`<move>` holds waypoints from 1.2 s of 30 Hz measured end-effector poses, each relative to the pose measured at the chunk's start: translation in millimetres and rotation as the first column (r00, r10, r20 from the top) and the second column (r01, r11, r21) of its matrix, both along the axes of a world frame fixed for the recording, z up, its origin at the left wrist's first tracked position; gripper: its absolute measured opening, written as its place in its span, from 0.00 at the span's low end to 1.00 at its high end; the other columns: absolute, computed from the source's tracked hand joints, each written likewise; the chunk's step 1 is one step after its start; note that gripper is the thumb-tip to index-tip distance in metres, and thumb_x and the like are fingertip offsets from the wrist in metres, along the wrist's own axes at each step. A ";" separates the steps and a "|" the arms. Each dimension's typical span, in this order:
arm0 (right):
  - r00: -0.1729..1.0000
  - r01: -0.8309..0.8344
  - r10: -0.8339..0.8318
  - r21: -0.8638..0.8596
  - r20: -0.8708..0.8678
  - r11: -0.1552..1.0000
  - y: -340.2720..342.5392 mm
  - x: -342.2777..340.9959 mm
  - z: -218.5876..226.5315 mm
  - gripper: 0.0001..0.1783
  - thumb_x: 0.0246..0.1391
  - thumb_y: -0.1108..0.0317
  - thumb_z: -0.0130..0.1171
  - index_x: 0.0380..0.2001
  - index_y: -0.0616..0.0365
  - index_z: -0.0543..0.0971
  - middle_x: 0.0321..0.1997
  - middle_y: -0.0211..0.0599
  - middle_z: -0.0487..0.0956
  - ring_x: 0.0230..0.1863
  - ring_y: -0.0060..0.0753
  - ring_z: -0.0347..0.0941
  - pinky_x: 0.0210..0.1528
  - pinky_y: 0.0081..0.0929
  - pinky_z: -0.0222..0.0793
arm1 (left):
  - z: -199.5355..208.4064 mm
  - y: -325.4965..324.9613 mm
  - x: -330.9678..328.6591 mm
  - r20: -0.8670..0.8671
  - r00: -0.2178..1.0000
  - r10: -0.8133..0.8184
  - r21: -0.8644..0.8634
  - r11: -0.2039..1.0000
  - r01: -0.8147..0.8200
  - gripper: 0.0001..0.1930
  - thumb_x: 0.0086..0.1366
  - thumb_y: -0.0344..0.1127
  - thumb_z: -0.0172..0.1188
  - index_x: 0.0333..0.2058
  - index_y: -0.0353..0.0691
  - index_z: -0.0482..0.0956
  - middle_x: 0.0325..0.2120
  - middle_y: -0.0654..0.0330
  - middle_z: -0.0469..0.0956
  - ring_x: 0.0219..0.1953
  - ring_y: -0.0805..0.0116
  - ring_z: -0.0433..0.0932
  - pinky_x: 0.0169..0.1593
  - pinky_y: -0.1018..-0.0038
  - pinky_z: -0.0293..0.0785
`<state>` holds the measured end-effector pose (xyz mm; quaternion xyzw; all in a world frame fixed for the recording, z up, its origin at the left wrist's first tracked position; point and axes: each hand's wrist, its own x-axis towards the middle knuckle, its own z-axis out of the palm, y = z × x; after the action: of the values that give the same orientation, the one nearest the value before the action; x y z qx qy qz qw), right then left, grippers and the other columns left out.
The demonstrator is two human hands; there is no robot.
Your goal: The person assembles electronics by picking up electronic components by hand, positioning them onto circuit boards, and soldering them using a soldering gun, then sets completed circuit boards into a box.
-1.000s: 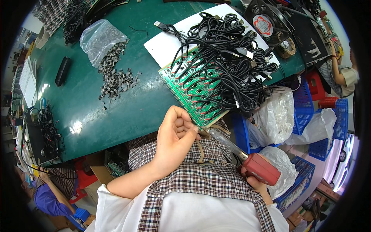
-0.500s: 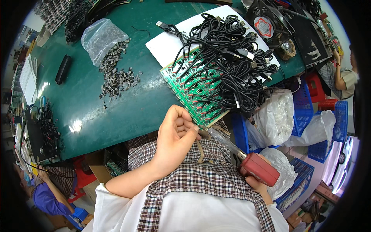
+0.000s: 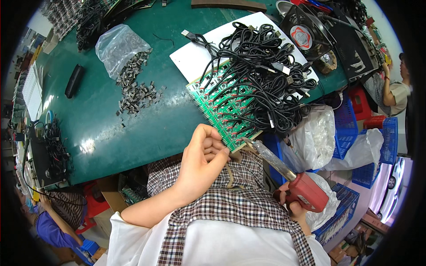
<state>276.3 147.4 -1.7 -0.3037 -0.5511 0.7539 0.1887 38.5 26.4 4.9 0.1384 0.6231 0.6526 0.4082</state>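
A green circuit board panel [image 3: 216, 106] lies at the table's near edge, with rows of black USB cables [image 3: 270, 75] running from it in a tangled heap. My left hand [image 3: 205, 153] is closed at the panel's near corner, thumb and curled fingers pinching its edge. In my right hand [image 3: 295, 208] is a red soldering gun [image 3: 306, 193]. Its long metal barrel slants up to the left, and the tip is over the panel's near right edge, close to a cable joint. My fingers wrap round the handle, partly hidden beneath the red body.
A clear plastic bag [image 3: 120, 46] spills small black-and-silver parts [image 3: 138, 97] on the green table [image 3: 111, 150]. White board [image 3: 184, 55] lies beneath the cables. A black fan [image 3: 306, 33] stands at the far right. Blue crates [image 3: 346, 126] with plastic bags stand right of my lap. Other people work at both sides.
The soldering gun has turned and shifted slightly rightward, its tip moving from beside my left fingertips to the panel's right edge. My left hand stays at the corner.
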 end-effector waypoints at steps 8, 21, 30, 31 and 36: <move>0.985 0.134 -0.095 0.296 -0.143 0.946 10.2 0.4 6.2 0.39 0.42 0.53 0.63 0.49 0.69 0.59 0.39 0.48 0.73 0.21 0.26 0.67 0.22 0.19 0.61 | -8.3 13.4 -45.5 0.002 0.975 0.222 0.051 0.974 -0.222 0.27 0.54 0.23 0.56 0.50 0.35 0.52 0.29 0.54 0.73 0.31 0.73 0.75 0.35 0.81 0.71; 0.941 0.325 -0.332 0.460 -0.068 0.827 19.9 -83.7 90.0 0.47 0.37 0.45 0.64 0.54 0.61 0.57 0.30 0.44 0.76 0.13 0.24 0.68 0.16 0.21 0.68 | -6.8 -4.9 -57.8 0.058 0.989 0.134 0.107 0.984 -0.139 0.38 0.53 0.19 0.55 0.58 0.35 0.42 0.34 0.52 0.74 0.32 0.75 0.74 0.35 0.82 0.71; 0.903 -0.320 0.188 -0.312 -0.386 0.895 72.1 -273.1 64.3 0.35 0.56 0.51 0.42 0.59 0.60 0.49 0.61 0.53 0.53 0.62 0.48 0.51 0.58 0.40 0.58 | -6.0 12.2 -70.1 0.041 0.987 0.158 0.170 0.972 -0.163 0.37 0.52 0.19 0.55 0.58 0.33 0.45 0.47 0.48 0.64 0.46 0.67 0.70 0.47 0.74 0.69; 0.886 -0.327 0.169 -0.326 -0.431 0.887 71.9 -272.6 62.4 0.31 0.57 0.53 0.42 0.58 0.60 0.53 0.59 0.47 0.60 0.60 0.40 0.56 0.57 0.36 0.59 | -5.1 12.4 -68.5 0.049 0.981 0.189 0.224 0.955 -0.195 0.36 0.52 0.16 0.54 0.57 0.33 0.47 0.46 0.49 0.66 0.45 0.67 0.71 0.47 0.75 0.69; 0.867 -0.371 0.208 -0.308 -0.452 0.876 60.2 -258.7 55.1 0.32 0.57 0.52 0.43 0.59 0.58 0.53 0.60 0.42 0.59 0.62 0.37 0.53 0.58 0.37 0.56 | -6.1 7.0 -72.5 0.100 0.985 0.142 0.185 0.970 -0.158 0.34 0.51 0.15 0.53 0.57 0.33 0.49 0.45 0.51 0.67 0.45 0.68 0.71 0.47 0.75 0.69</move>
<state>17.6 207.6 53.3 -0.0839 -0.3808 0.9133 0.1175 -34.0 33.4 -1.3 0.1016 0.5477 0.7442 0.3687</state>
